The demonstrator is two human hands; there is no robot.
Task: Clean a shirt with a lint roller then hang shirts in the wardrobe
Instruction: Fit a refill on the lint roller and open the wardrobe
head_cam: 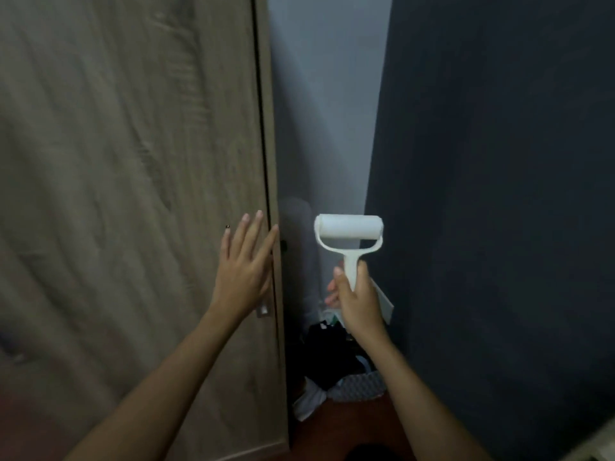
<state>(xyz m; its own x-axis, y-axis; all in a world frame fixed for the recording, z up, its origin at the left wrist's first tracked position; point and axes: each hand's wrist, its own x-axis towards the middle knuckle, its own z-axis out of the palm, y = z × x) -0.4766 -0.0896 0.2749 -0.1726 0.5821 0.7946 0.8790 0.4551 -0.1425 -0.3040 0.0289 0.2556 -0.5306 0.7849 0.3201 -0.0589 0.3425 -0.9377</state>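
A white lint roller stands upright in my right hand, which grips its handle, roller head uppermost. My left hand lies flat with straight fingers against the wooden wardrobe door, near the door's right edge and just above a metal handle. No shirt shows clearly; the wardrobe's inside is hidden behind the door.
A dark wall or panel fills the right side. Between it and the door runs a narrow grey gap. Low in that gap sits a patterned basket with dark and white clothes. Reddish floor lies below.
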